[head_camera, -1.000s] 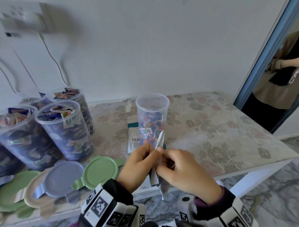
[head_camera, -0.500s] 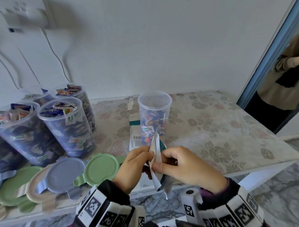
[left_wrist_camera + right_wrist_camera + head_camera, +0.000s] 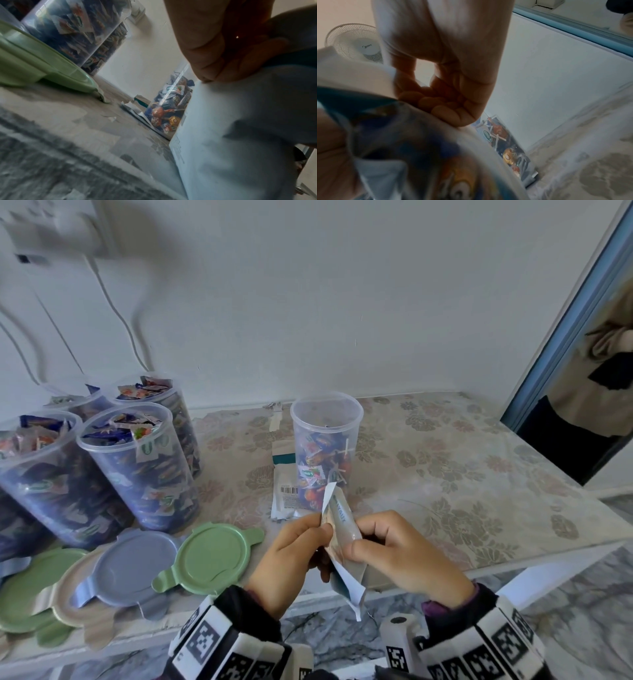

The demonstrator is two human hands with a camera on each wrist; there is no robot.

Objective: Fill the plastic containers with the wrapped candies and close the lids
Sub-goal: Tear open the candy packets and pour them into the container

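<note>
My left hand (image 3: 291,556) and right hand (image 3: 407,559) both pinch the top of a candy bag (image 3: 342,529) at the near edge of the table (image 3: 479,474). Just beyond the bag stands the open, part-filled container (image 3: 325,446); left of it, loose lids (image 3: 212,556), then full containers (image 3: 137,463).
</note>
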